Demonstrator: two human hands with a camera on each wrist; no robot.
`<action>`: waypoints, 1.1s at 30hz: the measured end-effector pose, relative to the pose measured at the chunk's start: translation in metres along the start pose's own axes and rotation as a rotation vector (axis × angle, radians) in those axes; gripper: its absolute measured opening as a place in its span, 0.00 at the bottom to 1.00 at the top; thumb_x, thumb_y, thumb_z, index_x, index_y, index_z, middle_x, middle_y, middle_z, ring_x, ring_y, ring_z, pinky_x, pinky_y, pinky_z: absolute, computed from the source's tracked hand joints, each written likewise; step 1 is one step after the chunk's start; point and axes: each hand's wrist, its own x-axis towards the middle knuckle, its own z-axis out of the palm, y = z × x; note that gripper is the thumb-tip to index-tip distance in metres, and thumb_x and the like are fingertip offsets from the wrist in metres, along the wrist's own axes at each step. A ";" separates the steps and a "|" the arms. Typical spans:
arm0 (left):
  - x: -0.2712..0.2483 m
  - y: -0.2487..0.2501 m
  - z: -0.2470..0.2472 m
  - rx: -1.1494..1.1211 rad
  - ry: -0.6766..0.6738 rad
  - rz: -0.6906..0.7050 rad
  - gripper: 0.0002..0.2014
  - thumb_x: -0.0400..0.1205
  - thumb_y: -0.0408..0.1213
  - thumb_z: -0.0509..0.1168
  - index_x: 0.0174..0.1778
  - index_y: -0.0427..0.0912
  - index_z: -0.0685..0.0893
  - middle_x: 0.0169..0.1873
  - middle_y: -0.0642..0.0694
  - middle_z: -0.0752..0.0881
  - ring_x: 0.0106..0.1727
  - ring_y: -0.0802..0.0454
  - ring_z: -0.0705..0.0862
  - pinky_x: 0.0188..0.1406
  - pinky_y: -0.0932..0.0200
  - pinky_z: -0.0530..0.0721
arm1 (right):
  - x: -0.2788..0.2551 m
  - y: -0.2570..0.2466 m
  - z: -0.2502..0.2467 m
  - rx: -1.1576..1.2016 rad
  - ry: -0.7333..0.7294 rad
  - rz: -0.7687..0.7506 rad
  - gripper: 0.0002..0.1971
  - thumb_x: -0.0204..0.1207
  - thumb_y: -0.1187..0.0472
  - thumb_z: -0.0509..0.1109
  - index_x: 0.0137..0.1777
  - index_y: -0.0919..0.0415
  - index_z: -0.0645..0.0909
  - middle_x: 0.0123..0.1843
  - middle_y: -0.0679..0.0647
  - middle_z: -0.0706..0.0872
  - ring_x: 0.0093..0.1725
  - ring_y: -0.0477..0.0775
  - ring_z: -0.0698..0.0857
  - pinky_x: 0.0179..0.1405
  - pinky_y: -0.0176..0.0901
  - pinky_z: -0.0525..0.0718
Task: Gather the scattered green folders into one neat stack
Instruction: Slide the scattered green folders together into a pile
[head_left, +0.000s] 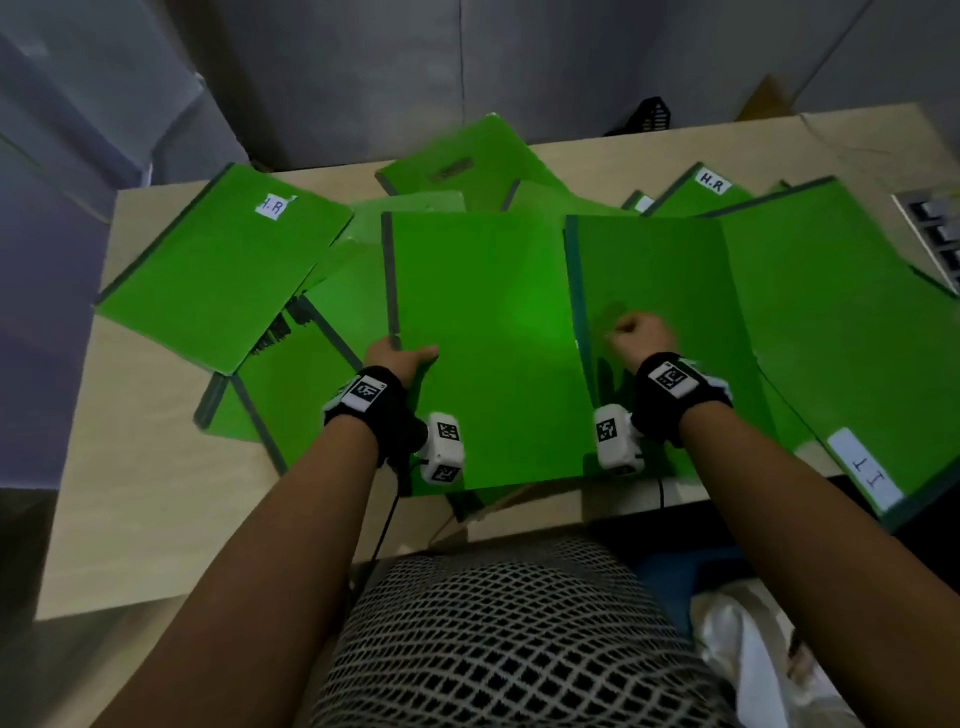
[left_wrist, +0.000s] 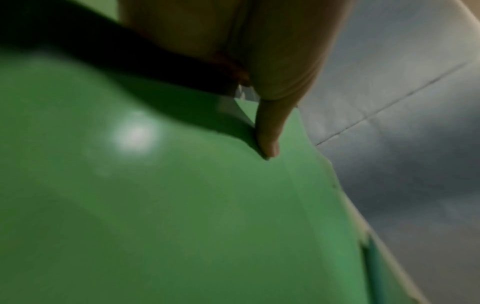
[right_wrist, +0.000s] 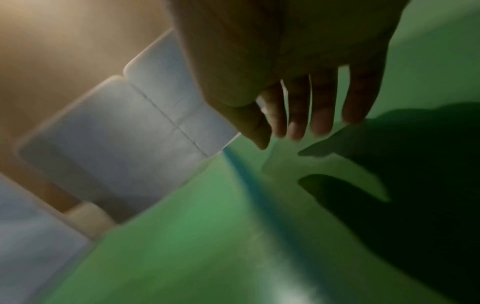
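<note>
Several green folders lie scattered and overlapping on a light wooden table (head_left: 145, 493). My left hand (head_left: 402, 358) grips the left edge of the middle green folder (head_left: 488, 338). In the left wrist view its thumb (left_wrist: 267, 142) presses on top of that folder (left_wrist: 182, 205). My right hand (head_left: 641, 332) hovers over the neighbouring green folder (head_left: 660, 291), near its dark spine. Its fingers (right_wrist: 322, 115) hang down loosely and hold nothing, casting a shadow on the folder (right_wrist: 324, 170).
A folder labelled H.R (head_left: 223, 265) lies tilted at the left, and another H.R folder (head_left: 701, 195) at the back right. A large folder with a white label (head_left: 841, 332) overhangs the table's right front. A black object (head_left: 652, 117) stands behind the table.
</note>
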 end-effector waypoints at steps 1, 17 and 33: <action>0.001 -0.001 0.001 0.021 0.025 -0.004 0.38 0.81 0.45 0.69 0.82 0.32 0.61 0.78 0.34 0.70 0.75 0.35 0.73 0.71 0.45 0.74 | 0.008 0.009 -0.013 -0.108 0.082 0.024 0.24 0.76 0.56 0.72 0.68 0.68 0.77 0.67 0.65 0.81 0.66 0.65 0.80 0.65 0.56 0.79; 0.000 -0.009 0.009 0.362 0.242 -0.189 0.37 0.74 0.62 0.69 0.76 0.46 0.74 0.78 0.32 0.65 0.75 0.30 0.68 0.74 0.41 0.68 | 0.035 0.104 -0.068 0.048 0.087 0.331 0.78 0.30 0.33 0.85 0.82 0.61 0.53 0.78 0.65 0.71 0.70 0.73 0.76 0.67 0.68 0.76; 0.005 -0.004 -0.038 -0.189 0.255 0.029 0.40 0.80 0.31 0.70 0.82 0.36 0.53 0.78 0.33 0.66 0.77 0.35 0.70 0.73 0.44 0.70 | 0.031 -0.035 -0.117 -0.087 0.378 -0.179 0.44 0.60 0.40 0.82 0.67 0.67 0.70 0.68 0.67 0.79 0.67 0.70 0.78 0.65 0.60 0.78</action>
